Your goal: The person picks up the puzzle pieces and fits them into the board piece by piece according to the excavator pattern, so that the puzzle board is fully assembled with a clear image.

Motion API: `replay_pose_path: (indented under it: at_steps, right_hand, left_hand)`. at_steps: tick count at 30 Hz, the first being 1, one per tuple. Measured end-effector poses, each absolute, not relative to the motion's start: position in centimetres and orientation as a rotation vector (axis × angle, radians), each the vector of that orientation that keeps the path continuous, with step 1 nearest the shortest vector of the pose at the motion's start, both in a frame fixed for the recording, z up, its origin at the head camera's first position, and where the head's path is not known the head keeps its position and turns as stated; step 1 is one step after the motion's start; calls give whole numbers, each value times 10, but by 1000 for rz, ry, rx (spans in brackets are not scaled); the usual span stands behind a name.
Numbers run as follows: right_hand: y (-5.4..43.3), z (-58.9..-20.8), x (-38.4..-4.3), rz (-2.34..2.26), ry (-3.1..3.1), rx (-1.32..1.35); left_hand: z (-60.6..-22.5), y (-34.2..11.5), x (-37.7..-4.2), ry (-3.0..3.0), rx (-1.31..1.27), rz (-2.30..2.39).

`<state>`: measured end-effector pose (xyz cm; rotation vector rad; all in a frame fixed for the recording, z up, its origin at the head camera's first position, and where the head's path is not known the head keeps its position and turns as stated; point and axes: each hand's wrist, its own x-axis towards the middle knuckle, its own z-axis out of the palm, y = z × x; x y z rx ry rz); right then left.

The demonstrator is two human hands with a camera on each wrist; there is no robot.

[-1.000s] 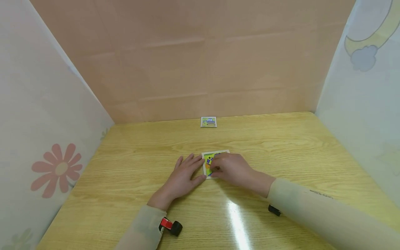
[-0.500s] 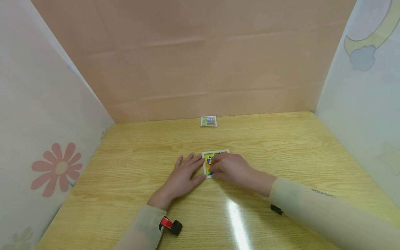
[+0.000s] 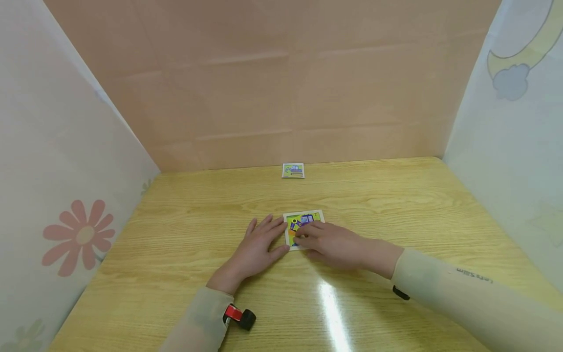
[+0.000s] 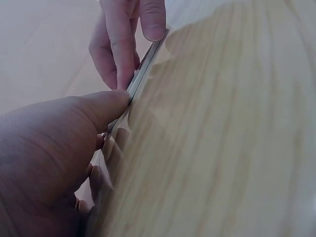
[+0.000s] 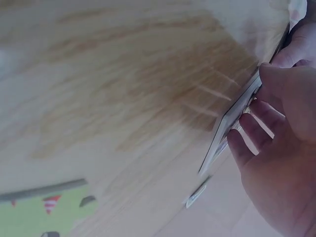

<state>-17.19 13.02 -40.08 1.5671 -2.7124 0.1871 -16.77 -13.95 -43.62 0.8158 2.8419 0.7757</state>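
Observation:
A small white-framed picture board point(image 3: 303, 213) lies flat on the table, showing a blue and yellow digger on green. Along its left edge rests my left hand point(image 3: 255, 252), palm down with fingers spread; in the left wrist view the thumb of the left hand point(image 4: 54, 136) touches the board's near edge. My right hand point(image 3: 336, 244) covers the lower right of the picture, fingers loosely extended over it. From the right wrist view, the fingertips of the right hand point(image 5: 286, 133) rest on the board's face, thumb at its edge. No piece shows between them.
Farther back on the wooden table point(image 3: 211, 205) lies a smaller card point(image 3: 293, 170) with a similar digger picture. A pinkish-brown back wall point(image 3: 281, 88) rises behind it. White side walls with a flower point(image 3: 83, 236) and a moon point(image 3: 528, 54) flank the table.
My right hand has shifted slightly right and toward me, its bunched fingers loosening and spreading. More of the board's upper part, with the digger's cab, now shows. The left hand stays put.

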Motion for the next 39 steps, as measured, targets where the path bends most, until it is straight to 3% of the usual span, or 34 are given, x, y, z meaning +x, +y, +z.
replay_pose_path:
  at_steps: [16, 39]
  right_hand:
    - [144, -406, -173, 306, -2672, 1635]
    - [147, -404, -179, 106, -2640, 1690]
  left_hand:
    - [-436, -139, -167, 2839, 813, 756]
    - [-435, -141, -170, 2837, 820, 736]
